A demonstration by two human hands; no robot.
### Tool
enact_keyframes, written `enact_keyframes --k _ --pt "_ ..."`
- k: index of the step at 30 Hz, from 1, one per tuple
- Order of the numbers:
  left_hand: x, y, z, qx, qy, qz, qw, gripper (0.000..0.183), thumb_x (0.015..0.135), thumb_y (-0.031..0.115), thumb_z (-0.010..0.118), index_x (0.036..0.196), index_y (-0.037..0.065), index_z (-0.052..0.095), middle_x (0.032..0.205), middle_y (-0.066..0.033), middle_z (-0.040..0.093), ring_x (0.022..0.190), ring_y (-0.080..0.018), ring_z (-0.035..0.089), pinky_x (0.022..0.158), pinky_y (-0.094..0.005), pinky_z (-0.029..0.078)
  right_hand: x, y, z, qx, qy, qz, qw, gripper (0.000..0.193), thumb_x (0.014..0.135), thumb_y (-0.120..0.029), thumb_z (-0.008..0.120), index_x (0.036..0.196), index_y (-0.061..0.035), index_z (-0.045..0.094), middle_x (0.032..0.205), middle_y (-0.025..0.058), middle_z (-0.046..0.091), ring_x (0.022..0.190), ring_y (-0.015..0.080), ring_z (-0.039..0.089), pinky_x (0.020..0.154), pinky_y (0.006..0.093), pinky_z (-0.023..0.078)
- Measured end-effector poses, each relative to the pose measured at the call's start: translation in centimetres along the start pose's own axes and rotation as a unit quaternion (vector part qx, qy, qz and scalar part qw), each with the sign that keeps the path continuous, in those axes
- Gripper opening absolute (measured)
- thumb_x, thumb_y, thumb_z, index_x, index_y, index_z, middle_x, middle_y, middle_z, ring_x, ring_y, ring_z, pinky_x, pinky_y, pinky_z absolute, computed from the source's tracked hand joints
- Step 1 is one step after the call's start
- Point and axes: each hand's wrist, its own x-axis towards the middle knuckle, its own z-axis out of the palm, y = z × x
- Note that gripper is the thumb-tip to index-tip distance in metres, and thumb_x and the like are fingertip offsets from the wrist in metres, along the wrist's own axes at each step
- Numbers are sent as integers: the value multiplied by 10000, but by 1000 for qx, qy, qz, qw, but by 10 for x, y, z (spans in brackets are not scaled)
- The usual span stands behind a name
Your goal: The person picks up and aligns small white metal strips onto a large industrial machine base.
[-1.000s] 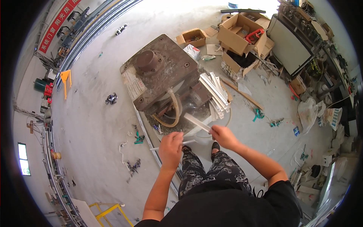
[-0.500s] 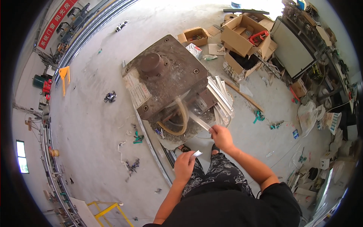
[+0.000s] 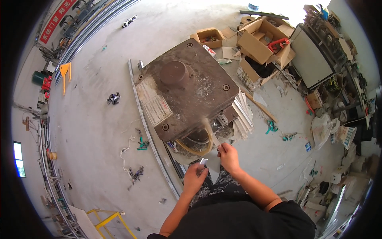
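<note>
While the person stands on the concrete floor [image 3: 95,131], a heavy brown machine block [image 3: 187,89] fills the centre, with a stack of pale aluminium strips [image 3: 243,115] at its right edge. Just below the block, the right hand [image 3: 229,154] pinches a thin pale strip [image 3: 215,139] — blurred, tilted up-left. Beside it, the left hand [image 3: 195,177] is clenched on a small metal piece [image 3: 202,162] — kind unclear.

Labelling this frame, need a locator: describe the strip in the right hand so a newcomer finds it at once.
Start at the big brown machine block on the concrete floor. Just below its near edge, past the tan hose loop, the right hand pinches a thin pale strip that slants up toward the block. Unlike the stacked white strips lying beside the block, it is single and held in the air.
</note>
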Motion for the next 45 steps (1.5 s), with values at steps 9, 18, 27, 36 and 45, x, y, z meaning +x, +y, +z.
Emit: enact_keyframes --k 9,18,27,36,45 --pt "33 -9 -9 -47 -78 113 989 235 884 203 510 972 -10 561 844 -160 594 751 -316 585 692 -376 454 -1 -5 -3 -1 -27 37 999 211 877 -172 533 765 5 558 605 130 583 581 288 585 571 372 442" --pt "53 17 -27 -28 -175 55 983 252 943 220 448 882 2 558 758 -146 614 692 -301 607 629 -370 451 -4 -10 -7 8 -14 43 999 209 873 -175 537 767 3 560 621 134 588 594 287 592 573 371 447" --pt "43 23 -6 -57 -139 51 987 308 966 240 420 1030 -8 591 697 -35 584 621 -128 532 604 -261 422 4 0 -8 15 -60 14 998 224 885 -171 523 754 10 535 635 142 563 584 269 547 556 363 429" --pt "7 35 30 -54 -44 47 996 315 932 269 503 1014 -24 584 759 -50 579 680 -130 523 643 -262 423 5 4 -14 84 -114 -17 990 188 874 -174 524 811 2 507 728 243 545 740 447 525 617 459 411" --pt "-21 45 41 -88 14 5 996 289 880 214 612 1025 -34 578 824 -31 594 734 -82 520 664 -236 431 -1 15 -19 100 -111 -69 986 129 873 -121 518 905 4 530 773 243 573 754 439 551 621 456 434"
